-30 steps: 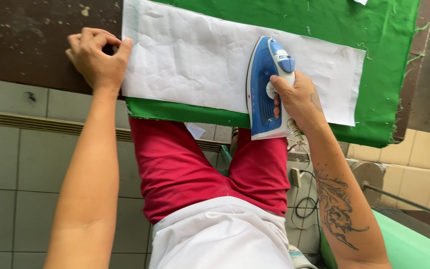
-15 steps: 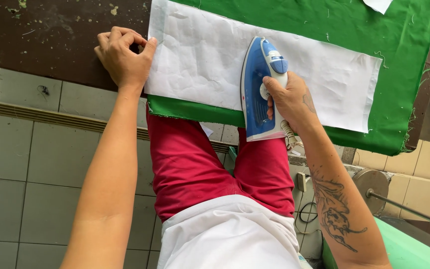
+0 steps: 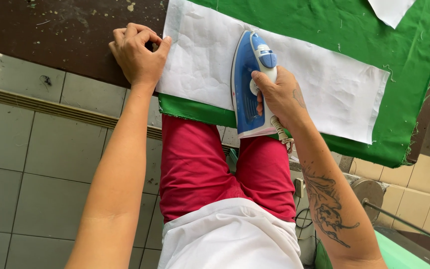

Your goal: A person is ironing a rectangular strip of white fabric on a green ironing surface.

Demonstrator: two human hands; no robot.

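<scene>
Iron [image 3: 247,84] at cloth [image 3: 324,84] edge — overhanging.

A sheet of cloth [image 3: 319,84] is lying on a padded cover [image 3: 404,65], which is lying on a table [image 3: 65,35]. An iron [image 3: 249,84] is sitting on the sheet's near edge, with the right hand [image 3: 280,97] resting on its handle. The left hand [image 3: 138,54] is sitting at the sheet's left end, touching it, over the bare table. Another scrap of cloth [image 3: 391,10] is lying on the cover's far side.
</scene>
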